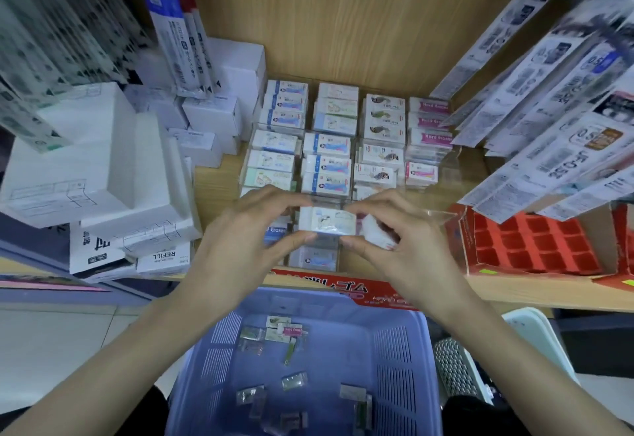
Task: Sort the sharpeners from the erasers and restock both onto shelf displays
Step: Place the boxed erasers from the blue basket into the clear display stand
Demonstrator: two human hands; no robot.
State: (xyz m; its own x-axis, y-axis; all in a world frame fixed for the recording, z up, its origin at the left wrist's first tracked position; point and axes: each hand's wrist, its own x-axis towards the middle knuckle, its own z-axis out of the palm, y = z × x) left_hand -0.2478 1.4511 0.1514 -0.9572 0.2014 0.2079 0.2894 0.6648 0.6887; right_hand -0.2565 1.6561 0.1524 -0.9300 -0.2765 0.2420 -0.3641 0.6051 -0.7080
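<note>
Wooden shelf (216, 188) at about waist level, with a clear tiered display (449, 174) on it, packed with rows of boxed erasers (327, 147): blue-striped ones, pastel ones, some with a fish print, and pink "Hard Eraser" ones on the right.

Both hands are up at the front rows of that display, sharing one white eraser pack (327, 221). The left hand (247, 229) pinches its left end, thumb underneath and fingers curled over the top. The right hand (404, 236) does the same on the right end. It also looks like a second small white pack (377, 235) is tucked against the right palm, but that part is blurry. The held pack hovers just above the front compartments, and I can't tell whether it touches the display.

Below the arms there's a lavender plastic basket (422, 332). Scattered on its bottom are small clear-wrapped sharpeners (293, 380), plus a couple of loose erasers near the far wall, one a pink-labelled pack (291, 330).

To the right of the display sits a red cardboard tray (535, 243) with a grid of compartments. On the left, white boxes (85, 161) are stacked up, and hanging refill packs (549, 92) crowd in from both upper corners.
</note>
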